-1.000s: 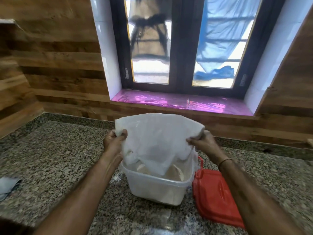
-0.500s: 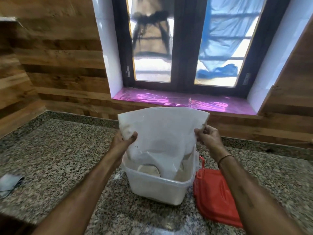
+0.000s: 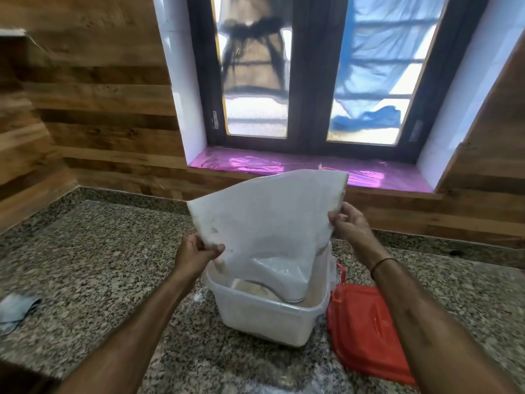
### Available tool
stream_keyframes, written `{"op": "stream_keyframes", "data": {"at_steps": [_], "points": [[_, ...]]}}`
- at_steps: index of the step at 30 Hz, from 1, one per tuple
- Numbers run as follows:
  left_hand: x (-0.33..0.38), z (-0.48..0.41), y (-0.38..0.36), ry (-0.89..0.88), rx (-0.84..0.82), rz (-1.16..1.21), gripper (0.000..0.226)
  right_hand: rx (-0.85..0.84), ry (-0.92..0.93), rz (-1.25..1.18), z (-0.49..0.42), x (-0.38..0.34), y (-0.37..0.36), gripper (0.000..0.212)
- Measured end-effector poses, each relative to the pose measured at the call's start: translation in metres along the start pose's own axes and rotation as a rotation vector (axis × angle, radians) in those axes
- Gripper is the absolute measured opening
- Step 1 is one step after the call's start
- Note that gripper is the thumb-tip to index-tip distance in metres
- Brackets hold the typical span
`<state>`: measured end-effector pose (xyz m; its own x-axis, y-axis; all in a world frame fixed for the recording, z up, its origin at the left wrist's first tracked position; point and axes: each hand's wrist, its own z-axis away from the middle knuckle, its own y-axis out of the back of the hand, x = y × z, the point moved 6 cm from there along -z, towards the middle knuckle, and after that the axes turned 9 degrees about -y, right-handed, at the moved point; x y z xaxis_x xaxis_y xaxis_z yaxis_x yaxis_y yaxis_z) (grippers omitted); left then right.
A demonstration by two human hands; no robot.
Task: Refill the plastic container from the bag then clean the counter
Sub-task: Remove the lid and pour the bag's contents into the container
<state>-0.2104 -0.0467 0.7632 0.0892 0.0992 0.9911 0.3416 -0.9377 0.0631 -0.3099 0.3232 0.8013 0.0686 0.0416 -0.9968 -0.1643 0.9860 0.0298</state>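
Observation:
A white woven bag hangs upside down over a translucent plastic container on the granite counter. Its open mouth dips inside the container, where pale powder lies. My left hand pinches the bag's lower left edge. My right hand grips the bag's right edge, a little higher. The bag looks slack and nearly flat. White powder dusts the counter just left of the container.
A red lid lies flat on the counter, touching the container's right side. A grey cloth lies at the far left edge. Wooden wall panels and a window with a pink sill stand behind the counter.
Both hands have raised the bag's closed end higher and tilted it, the right corner now uppermost. The bag has flattened out. The container and the lid have stayed put.

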Motion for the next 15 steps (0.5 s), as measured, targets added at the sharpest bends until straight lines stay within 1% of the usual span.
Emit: {"op": "stream_keyframes", "data": {"at_steps": [1, 2, 3, 4, 5, 6, 7, 8, 9, 10, 11, 12, 13, 15], "points": [[0.001, 0.0, 0.003, -0.001, 0.014, 0.032, 0.026, -0.087, -0.046, -0.002, 0.001, 0.003, -0.003, 0.03], [0.004, 0.001, 0.004, -0.008, 0.026, 0.061, 0.026, -0.131, -0.103, 0.091, 0.003, 0.01, -0.006, 0.04], [0.007, 0.001, 0.004, -0.022, 0.029, 0.076, 0.027, -0.106, -0.145, 0.249, 0.004, 0.022, -0.004, 0.049], [0.01, 0.0, 0.003, -0.036, 0.026, 0.077, 0.028, -0.028, -0.146, 0.43, 0.004, 0.027, 0.0, 0.054], [0.012, -0.001, 0.002, -0.049, 0.024, 0.066, 0.029, 0.052, -0.115, 0.561, 0.002, 0.03, 0.003, 0.048], [0.013, -0.002, 0.0, -0.058, 0.029, 0.051, 0.03, 0.143, -0.079, 0.627, 0.003, 0.026, 0.005, 0.036], [0.013, -0.003, 0.0, -0.069, 0.036, 0.03, 0.03, 0.202, -0.025, 0.59, 0.004, 0.017, 0.007, 0.026], [0.012, -0.003, -0.001, -0.075, 0.038, 0.005, 0.028, 0.191, 0.007, 0.414, 0.003, 0.008, 0.007, 0.021], [0.01, -0.004, -0.002, -0.076, 0.035, -0.016, 0.027, 0.106, 0.004, 0.181, 0.002, 0.002, 0.004, 0.023], [0.009, -0.003, -0.003, -0.076, 0.031, -0.024, 0.025, -0.007, -0.024, 0.003, 0.005, -0.003, -0.001, 0.027], [0.009, -0.003, -0.004, -0.078, 0.034, -0.027, 0.022, -0.102, -0.05, -0.093, 0.006, -0.003, -0.005, 0.032], [0.008, -0.002, -0.005, -0.075, 0.046, -0.021, 0.02, -0.159, -0.083, -0.045, 0.007, 0.002, -0.009, 0.036], [0.008, -0.002, -0.006, -0.066, 0.058, -0.006, 0.018, -0.135, -0.116, 0.075, 0.006, 0.012, -0.008, 0.037], [0.005, -0.003, -0.008, -0.036, 0.073, 0.033, 0.015, 0.066, -0.111, 0.407, 0.008, 0.025, 0.004, 0.037]]}}
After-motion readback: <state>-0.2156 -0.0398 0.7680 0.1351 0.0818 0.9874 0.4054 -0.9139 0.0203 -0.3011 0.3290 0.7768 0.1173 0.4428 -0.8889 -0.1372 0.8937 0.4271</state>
